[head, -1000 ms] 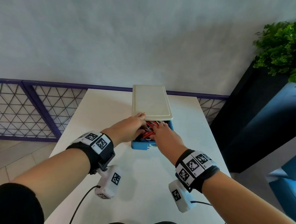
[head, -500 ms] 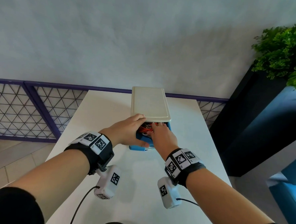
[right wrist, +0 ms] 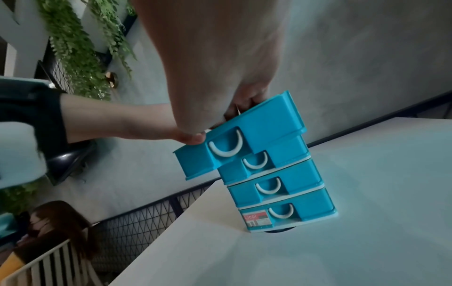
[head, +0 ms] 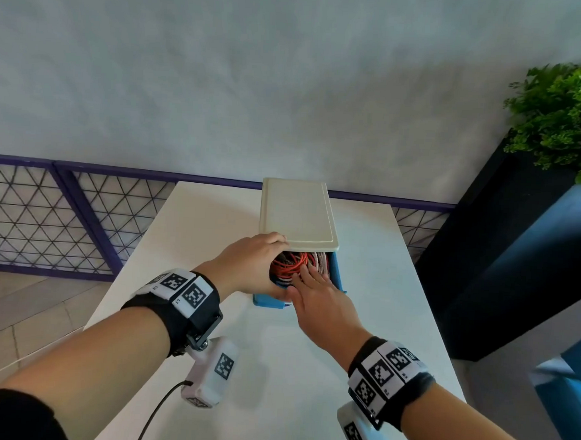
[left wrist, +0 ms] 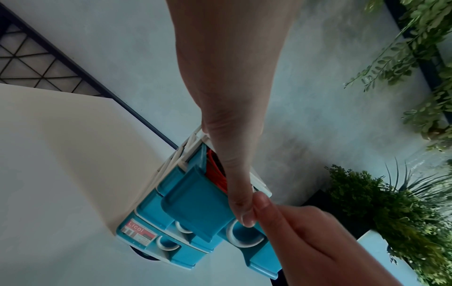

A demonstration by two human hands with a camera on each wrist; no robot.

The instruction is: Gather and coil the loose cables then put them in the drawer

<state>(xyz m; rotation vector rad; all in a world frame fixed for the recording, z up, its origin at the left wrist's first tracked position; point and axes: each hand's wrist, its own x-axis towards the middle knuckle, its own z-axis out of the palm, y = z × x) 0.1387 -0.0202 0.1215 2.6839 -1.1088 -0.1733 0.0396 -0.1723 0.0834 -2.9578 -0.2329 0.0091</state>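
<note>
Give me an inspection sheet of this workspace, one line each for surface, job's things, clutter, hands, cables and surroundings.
Surface: white table, drawer unit standing on it.
Job's things: top drawer pulled out, holding orange and pale cables; three lower drawers closed.
Clutter: nothing seen.
Hands: left hand grips the open drawer's side; right hand rests fingers on the cables.
Cables: coiled inside the drawer; none loose on the table.
Surroundings: grey wall, purple mesh fence, plants, dark planter.
</note>
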